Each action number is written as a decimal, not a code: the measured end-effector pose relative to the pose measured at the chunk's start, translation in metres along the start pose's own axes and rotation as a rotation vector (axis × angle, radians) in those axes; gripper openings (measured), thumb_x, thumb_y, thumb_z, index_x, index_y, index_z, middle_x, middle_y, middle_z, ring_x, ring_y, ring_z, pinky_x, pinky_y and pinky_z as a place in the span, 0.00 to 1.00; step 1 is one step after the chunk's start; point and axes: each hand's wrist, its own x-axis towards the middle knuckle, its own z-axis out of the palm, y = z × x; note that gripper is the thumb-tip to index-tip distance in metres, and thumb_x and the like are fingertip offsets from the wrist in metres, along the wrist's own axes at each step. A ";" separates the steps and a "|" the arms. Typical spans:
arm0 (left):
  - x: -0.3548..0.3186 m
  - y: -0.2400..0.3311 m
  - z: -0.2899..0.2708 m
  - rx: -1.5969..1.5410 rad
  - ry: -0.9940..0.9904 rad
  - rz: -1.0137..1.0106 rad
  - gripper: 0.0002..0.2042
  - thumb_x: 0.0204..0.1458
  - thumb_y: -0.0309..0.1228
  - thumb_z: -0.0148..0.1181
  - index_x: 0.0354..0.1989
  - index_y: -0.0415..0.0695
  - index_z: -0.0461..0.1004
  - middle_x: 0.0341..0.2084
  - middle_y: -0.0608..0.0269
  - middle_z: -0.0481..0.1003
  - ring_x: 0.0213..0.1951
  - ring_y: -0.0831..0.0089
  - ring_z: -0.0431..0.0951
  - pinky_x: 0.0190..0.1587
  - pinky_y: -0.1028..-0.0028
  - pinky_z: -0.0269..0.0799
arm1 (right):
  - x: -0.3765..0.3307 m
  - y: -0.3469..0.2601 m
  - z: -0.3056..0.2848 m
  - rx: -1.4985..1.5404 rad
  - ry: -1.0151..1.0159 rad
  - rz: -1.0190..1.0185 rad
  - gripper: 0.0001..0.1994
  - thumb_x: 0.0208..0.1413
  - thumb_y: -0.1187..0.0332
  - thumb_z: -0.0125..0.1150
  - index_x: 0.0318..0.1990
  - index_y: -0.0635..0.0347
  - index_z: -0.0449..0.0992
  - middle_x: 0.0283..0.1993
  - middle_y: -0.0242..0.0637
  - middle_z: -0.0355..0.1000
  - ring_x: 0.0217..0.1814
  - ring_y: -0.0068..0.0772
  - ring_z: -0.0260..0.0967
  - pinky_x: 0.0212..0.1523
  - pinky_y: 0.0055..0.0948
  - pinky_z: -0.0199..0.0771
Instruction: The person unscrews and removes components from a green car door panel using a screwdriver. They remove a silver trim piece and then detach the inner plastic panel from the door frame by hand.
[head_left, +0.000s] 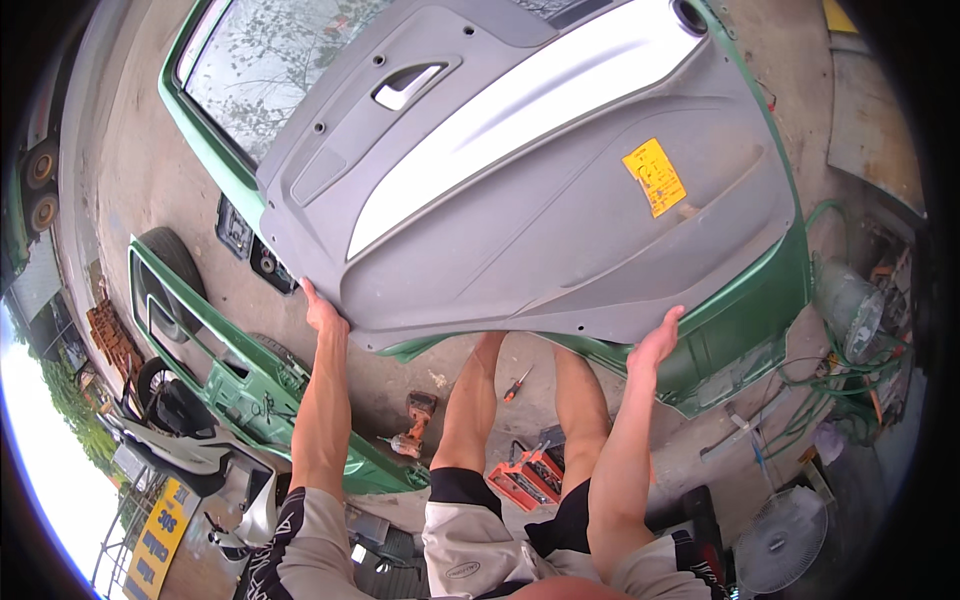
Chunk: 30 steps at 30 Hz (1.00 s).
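A large grey door trim panel (560, 230) with a broad white insert (500, 120) lies over a green vehicle door (735, 350). My left hand (325, 314) grips the panel's near left corner. My right hand (655, 345) holds its near right edge, the thumb pointing up along the rim. The fingers of both hands are mostly hidden behind the edge. The panel has a handle recess (408, 86) and a yellow label (654, 177). The door's window glass (265, 80) reflects branches.
Between and beside my legs are a cordless drill (414, 425), a screwdriver (517, 385) and a red toolbox (527, 478). A second green door frame (240, 385) and a tyre (172, 262) are at left. A fan (780, 540) and green hose (835, 385) are at right.
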 end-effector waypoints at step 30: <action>-0.001 0.006 0.007 -0.176 0.180 -0.015 0.43 0.61 0.64 0.51 0.57 0.24 0.70 0.54 0.50 0.77 0.51 0.56 0.78 0.59 0.58 0.75 | 0.086 -0.096 0.057 0.167 0.158 -0.055 0.37 0.67 0.43 0.54 0.69 0.69 0.63 0.71 0.44 0.64 0.68 0.46 0.65 0.70 0.46 0.64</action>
